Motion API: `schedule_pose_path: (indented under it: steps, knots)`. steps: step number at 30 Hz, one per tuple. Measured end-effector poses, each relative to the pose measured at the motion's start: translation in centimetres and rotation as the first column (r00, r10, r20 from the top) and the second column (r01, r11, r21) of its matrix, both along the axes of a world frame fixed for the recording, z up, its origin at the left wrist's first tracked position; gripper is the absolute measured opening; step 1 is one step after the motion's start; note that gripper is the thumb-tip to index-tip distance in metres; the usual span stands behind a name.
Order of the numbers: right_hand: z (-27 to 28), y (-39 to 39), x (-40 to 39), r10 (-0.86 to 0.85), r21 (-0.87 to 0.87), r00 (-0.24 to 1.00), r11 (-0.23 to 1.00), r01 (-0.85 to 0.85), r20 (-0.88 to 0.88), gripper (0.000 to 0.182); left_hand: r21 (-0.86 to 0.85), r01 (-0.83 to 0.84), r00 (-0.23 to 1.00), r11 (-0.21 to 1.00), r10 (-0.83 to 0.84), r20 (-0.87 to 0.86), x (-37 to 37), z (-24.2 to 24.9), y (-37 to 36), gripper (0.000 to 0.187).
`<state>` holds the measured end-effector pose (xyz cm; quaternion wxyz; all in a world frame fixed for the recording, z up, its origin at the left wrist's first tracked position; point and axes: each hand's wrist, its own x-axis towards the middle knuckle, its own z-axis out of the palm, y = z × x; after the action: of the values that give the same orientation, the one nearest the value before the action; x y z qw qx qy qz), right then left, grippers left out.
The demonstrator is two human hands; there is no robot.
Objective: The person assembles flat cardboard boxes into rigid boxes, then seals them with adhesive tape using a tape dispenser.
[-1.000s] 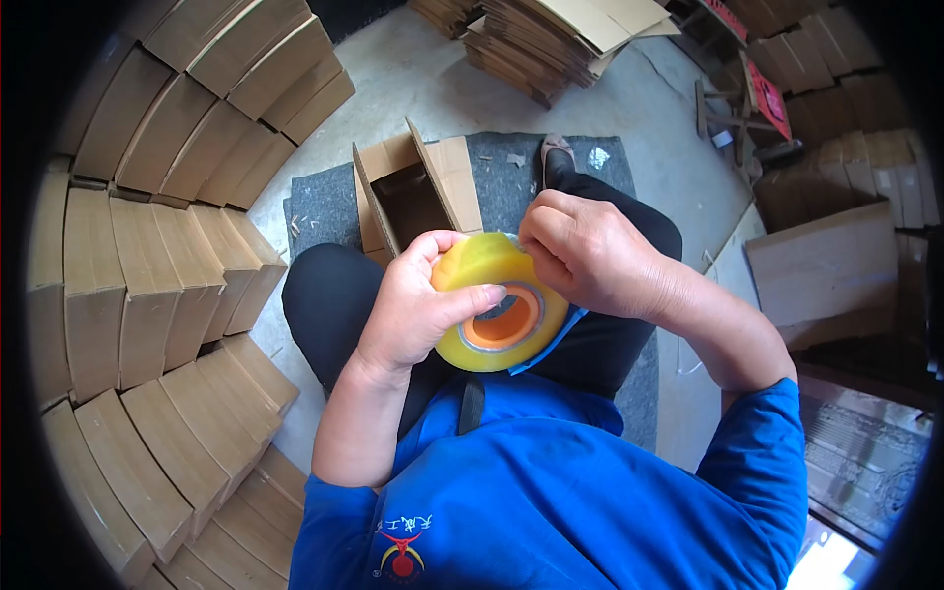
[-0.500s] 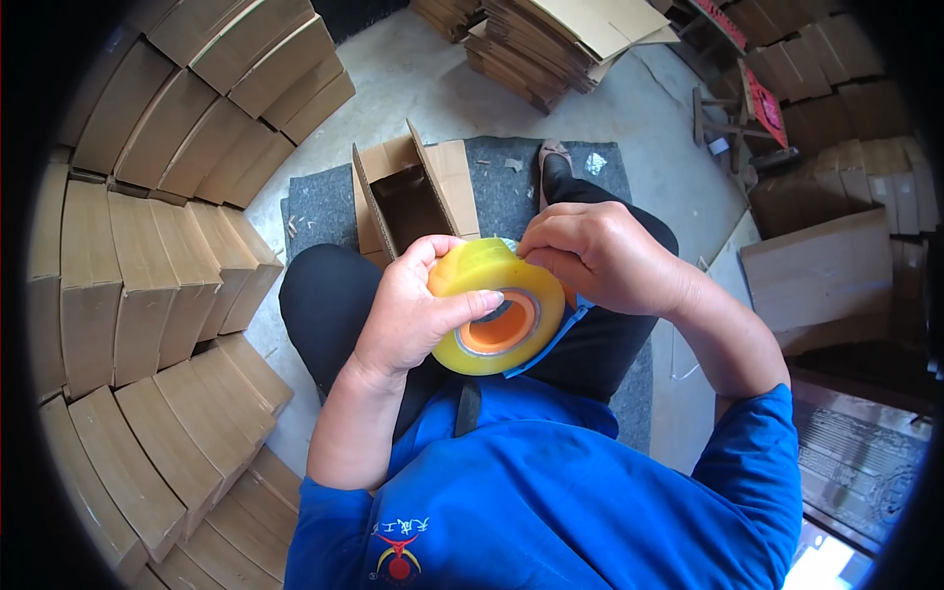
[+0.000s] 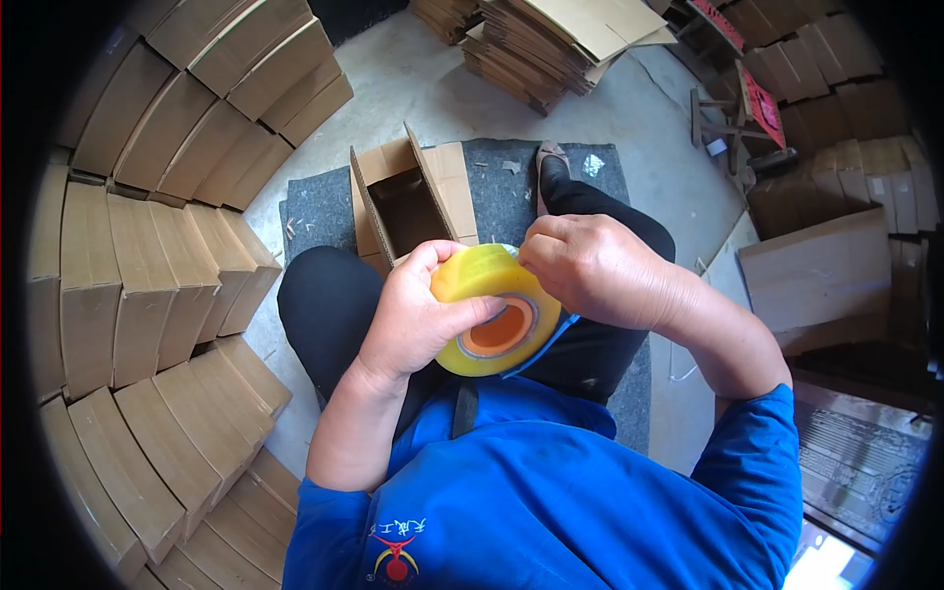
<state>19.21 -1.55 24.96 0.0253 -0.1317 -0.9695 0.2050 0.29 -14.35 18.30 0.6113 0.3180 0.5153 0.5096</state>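
A large roll of yellowish packing tape with an orange core is tilted above my lap. My left hand grips its left side, the thumb over the face at the core. At the roll's upper right edge, my right hand has its fingers pinched together; the tape's end between them is too small to see clearly. A blue strip, perhaps part of a dispenser, shows behind the roll's lower right edge. Just beyond my hands stands a cardboard box with its top flaps open.
The box rests on a grey mat between my legs. Stacked cartons rise along the left. A pile of flattened cardboard lies ahead, and a wooden stool with a red top stands at the right.
My right hand has turned slightly at the roll's edge, its knuckles rolling over and its wrist shifting a little lower. The left hand keeps its hold on the tape roll.
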Motion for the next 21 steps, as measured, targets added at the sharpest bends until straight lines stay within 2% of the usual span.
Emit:
schedule_pose_path:
  steps: [5,11,15,17,18,20,21]
  knots:
    - [0.5,-0.2,0.0,0.095,0.123,0.995,0.988,-0.098,0.030,0.017,0.004,0.026,0.991,1.000,-0.025,-0.129,0.1,0.4,0.0,0.049]
    - [0.5,-0.5,-0.2,0.155,0.229,0.988,0.961,-0.155,0.019,0.016,0.025,0.024,0.987,0.999,-0.020,-0.160,0.4,0.4,-0.1,0.050]
    - [-0.9,-1.0,-0.3,0.087,0.295,0.996,0.953,-0.077,-0.022,0.015,0.043,0.011,0.979,0.999,-0.002,-0.205,0.6,0.3,0.0,0.050]
    - [-1.3,-0.9,-0.3,-0.010,0.193,0.996,0.981,0.026,-0.083,0.018,0.062,0.025,0.980,0.998,-0.013,-0.197,0.5,0.6,-0.1,0.052]
    - [-1.3,-0.7,-0.2,-0.005,0.192,0.996,0.981,0.021,-0.084,0.018,0.061,0.021,0.980,0.998,-0.008,-0.198,0.3,0.5,-0.2,0.052]
    - [-1.0,-0.2,0.2,-0.067,-0.115,0.982,0.992,0.047,-0.175,0.009,0.059,0.028,0.992,0.998,-0.021,-0.125,0.1,0.3,-0.3,0.053]
    - [-0.4,0.0,0.4,-0.132,-0.217,0.985,0.970,0.107,-0.109,0.008,0.059,0.032,0.992,0.998,-0.024,-0.124,0.1,0.2,-0.3,0.053]
